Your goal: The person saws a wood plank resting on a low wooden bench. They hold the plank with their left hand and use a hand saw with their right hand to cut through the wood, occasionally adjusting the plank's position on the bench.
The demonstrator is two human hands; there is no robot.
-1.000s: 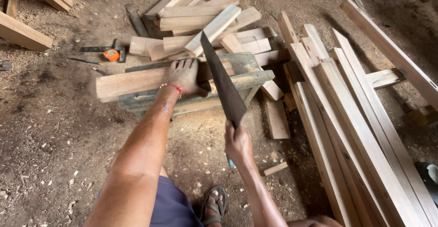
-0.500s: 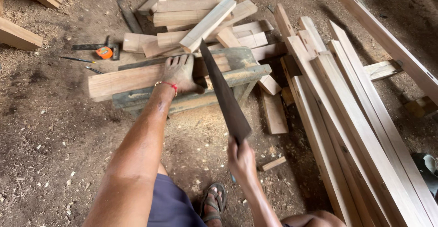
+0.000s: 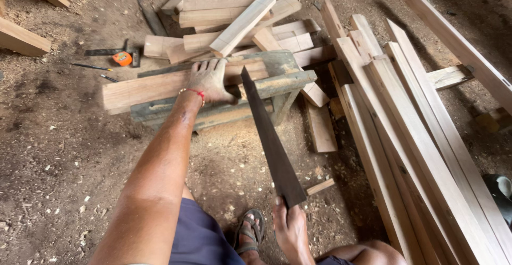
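Beside sawhorse [image 3: 277,83]: offcut pile [image 3: 234,14], long planks [image 3: 416,137], tape measure [image 3: 122,58].

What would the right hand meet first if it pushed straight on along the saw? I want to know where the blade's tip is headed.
Likely the wooden plank on the sawhorse, beside the left hand; the right hand drives the saw there.
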